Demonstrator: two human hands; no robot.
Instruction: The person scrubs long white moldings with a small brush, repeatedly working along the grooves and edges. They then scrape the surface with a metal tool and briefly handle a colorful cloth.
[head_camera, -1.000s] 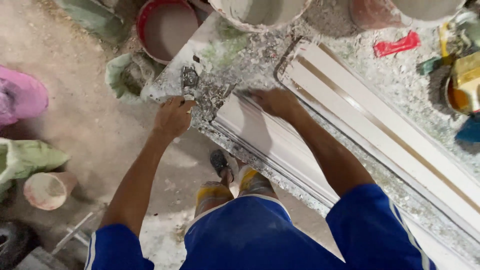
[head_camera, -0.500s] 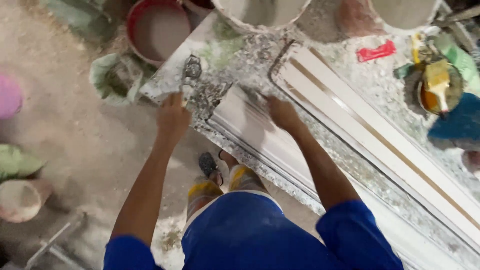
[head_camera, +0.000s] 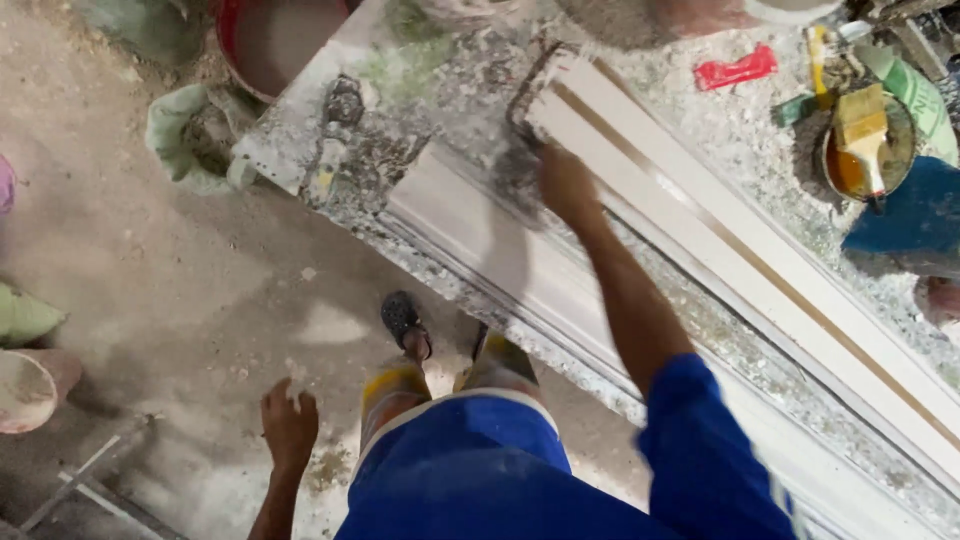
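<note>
Our right hand (head_camera: 566, 186) lay flat, fingers spread and grasping nothing, on the far end of the near white moulding (head_camera: 480, 245), just where it met the end of the far white moulding (head_camera: 700, 215) with the brown stripe. Both mouldings lay lengthwise on the plaster-spattered worktable (head_camera: 450, 80), running from far left to near right. Half a second earlier our left hand had pressed on the table's near-left corner beside the trowel (head_camera: 335, 125); now our left hand (head_camera: 288, 425) had dropped off the table and hung low over the dusty floor (head_camera: 150, 280), fingers loosely curled with a bit of white stuff at the fingertips; we could not tell whether it gripped it. The trowel stayed put. At far right a brush (head_camera: 862, 135) rested in a tin (head_camera: 868, 150), near a red rag (head_camera: 735, 70).
</note>
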